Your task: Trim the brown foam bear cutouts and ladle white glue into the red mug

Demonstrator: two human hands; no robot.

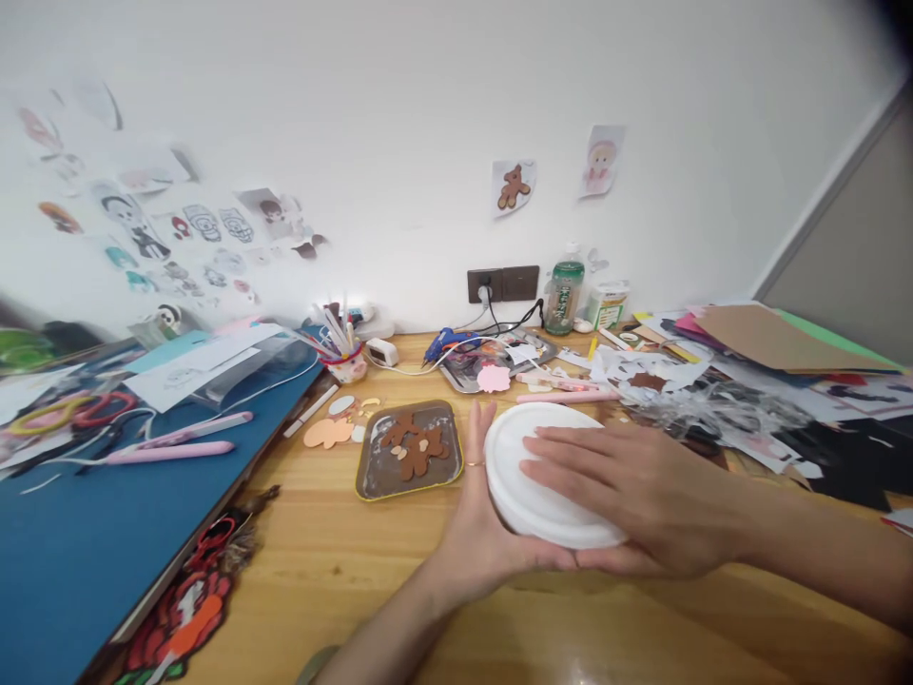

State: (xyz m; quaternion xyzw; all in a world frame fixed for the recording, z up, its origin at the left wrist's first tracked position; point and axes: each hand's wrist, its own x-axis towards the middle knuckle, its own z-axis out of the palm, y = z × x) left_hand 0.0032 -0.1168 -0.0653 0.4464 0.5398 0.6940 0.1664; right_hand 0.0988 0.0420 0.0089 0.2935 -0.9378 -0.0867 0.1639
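Just right of the middle, my left hand (485, 523) cups the near and left side of a white round lidded tub (510, 457), its thumb along the front. My right hand (634, 495) lies across the tub's top from the right, with its fingers over the lid and its thumb at the near edge. Whatever is under the lid is hidden. To the left of my hands, a shallow tray (367, 476) with a yellow rim holds brown bear-shaped cutouts (424, 457) with small beige pieces.
Beige cutouts (328, 433) and a pen cup (346, 366) lie left of the tray. Behind are a blue glue gun (453, 342), a green bottle (567, 295) and a pink scalloped piece (494, 379). Paper scraps and clear plastic (728, 409) crowd the right; a blue board (92, 552) covers the left.
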